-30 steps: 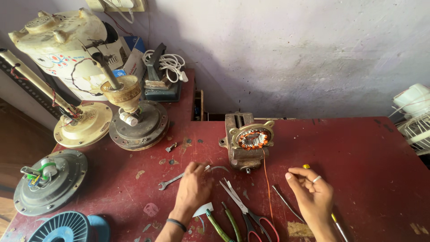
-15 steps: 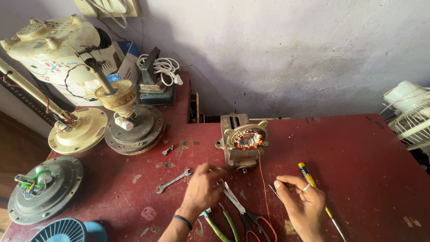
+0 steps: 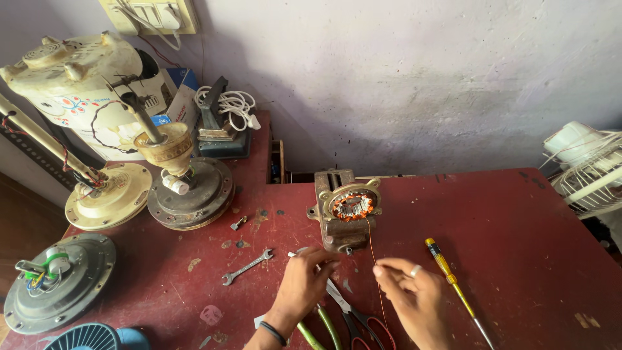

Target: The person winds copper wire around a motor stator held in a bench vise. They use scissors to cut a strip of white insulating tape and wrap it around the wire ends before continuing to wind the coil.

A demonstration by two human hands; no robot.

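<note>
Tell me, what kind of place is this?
Probably a small fan repair workshop. A motor with copper windings sits on the red workbench, opened ceiling fan motors stand nearby, and a spanner and yellow screwdriver lie by the hands.

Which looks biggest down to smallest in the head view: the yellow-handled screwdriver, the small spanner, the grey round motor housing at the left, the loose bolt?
1. Grey round motor housing, though it is nearer the camera.
2. Yellow-handled screwdriver.
3. Small spanner.
4. Loose bolt.
</note>
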